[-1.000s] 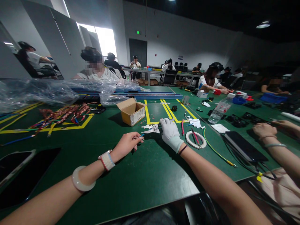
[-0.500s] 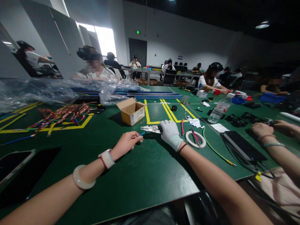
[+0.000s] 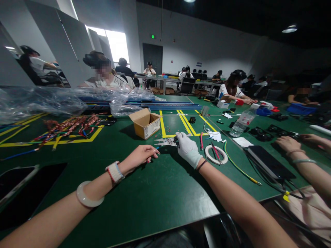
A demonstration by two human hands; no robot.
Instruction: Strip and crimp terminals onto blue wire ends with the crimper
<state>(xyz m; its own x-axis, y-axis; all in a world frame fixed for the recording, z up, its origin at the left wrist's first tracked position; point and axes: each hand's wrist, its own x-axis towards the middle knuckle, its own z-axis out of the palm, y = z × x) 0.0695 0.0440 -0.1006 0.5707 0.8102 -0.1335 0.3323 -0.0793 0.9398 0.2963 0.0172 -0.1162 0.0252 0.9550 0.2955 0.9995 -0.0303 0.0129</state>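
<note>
My right hand, in a white glove, is wrapped round the dark handles of a pair of wire strippers. Their silver jaws point left and are blurred. Just left of them my bare left hand pinches a short blue wire, mostly hidden by the fingers. The wire's tip lies close to the jaws; whether they touch I cannot tell. Behind both hands is an open cardboard box. Right of the glove lie a red wire piece and a white tape roll with a red-handled tool inside its ring.
Bare copper strands with coloured wires lie at left, near dark flat devices. A yellow-green cable, a power bank and a water bottle are at right. A co-worker's hands work at the right edge.
The wire strippers' jaws have moved and are now smeared. My left hand has shifted very slightly, and less blue wire shows beyond its fingers. My right hand keeps its grip.
</note>
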